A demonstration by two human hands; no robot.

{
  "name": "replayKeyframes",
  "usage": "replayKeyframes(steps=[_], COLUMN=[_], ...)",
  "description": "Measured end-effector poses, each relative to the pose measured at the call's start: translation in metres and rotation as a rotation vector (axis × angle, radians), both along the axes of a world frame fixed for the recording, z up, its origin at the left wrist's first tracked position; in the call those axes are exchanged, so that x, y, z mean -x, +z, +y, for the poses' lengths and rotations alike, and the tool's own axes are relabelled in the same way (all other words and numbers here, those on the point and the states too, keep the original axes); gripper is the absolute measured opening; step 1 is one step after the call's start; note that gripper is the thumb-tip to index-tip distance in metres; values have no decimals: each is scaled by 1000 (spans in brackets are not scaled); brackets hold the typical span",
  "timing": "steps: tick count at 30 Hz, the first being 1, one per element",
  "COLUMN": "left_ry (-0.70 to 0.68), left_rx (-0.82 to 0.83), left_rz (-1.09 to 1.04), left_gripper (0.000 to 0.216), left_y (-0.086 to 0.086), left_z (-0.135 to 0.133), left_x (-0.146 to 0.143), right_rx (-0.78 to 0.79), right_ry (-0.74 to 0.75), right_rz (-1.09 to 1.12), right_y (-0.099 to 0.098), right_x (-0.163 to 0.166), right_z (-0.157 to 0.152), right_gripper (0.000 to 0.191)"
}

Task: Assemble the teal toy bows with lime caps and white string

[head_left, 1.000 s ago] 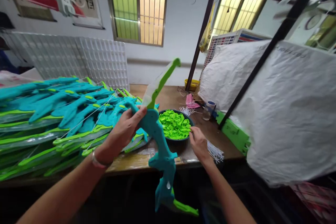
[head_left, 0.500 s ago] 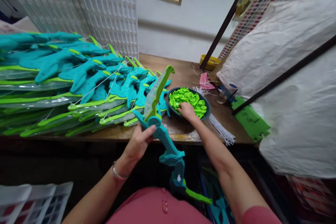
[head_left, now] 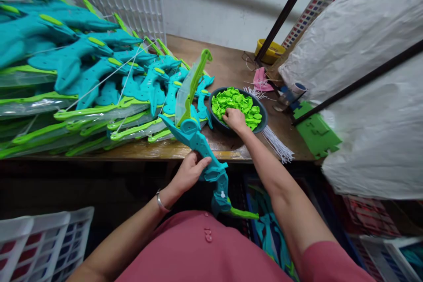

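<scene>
My left hand [head_left: 191, 171] is wrapped round the middle of a teal toy bow [head_left: 202, 144], which has lime-green limbs at both ends and a clear panel along the upper one. The bow stands tilted in front of my body, its upper limb reaching over the table. At the table's front, my right hand [head_left: 234, 120] dips into a dark round bowl [head_left: 264, 119] heaped with small lime-green plastic pieces [head_left: 239, 103]. Its fingers are closed among the pieces; what they pinch is hidden.
A tall pile of similar teal bows [head_left: 89, 48] covers the table's left side. White ties [head_left: 277, 143] lie right of the bowl, near a green block [head_left: 315, 130], a pink cloth [head_left: 262, 80] and a yellow basin [head_left: 270, 50]. Dark poles [head_left: 287, 13] and white sacking [head_left: 370, 75] stand right.
My left hand has shifted down the bow toward its middle. My right hand stays in the bowl. The view has tilted downward.
</scene>
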State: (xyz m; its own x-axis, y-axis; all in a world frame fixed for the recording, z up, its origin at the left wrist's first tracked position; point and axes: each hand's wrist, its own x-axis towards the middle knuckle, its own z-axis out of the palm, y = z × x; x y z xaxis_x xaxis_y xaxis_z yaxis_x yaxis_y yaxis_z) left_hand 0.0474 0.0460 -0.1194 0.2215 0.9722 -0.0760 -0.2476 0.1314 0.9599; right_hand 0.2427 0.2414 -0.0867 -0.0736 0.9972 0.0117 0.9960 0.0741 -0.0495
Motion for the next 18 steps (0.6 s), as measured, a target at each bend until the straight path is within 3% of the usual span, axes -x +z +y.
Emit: replayKeyframes(steps=[7, 13, 18], left_ry=[267, 235, 238], left_rx=[-108, -216, -230], left_rz=[28, 222, 247], left_gripper=[37, 27, 25], left_y=[23, 20, 19], left_z=[-13, -23, -21], left_x=[5, 6, 5], right_rx=[-30, 11, -15], right_ry=[61, 36, 48], right_rz=[17, 52, 153], right_y=[-4, -7, -8], right_x=[-1, -3, -5], right_z=[-1, 3, 4], right_gripper=[28, 28, 29])
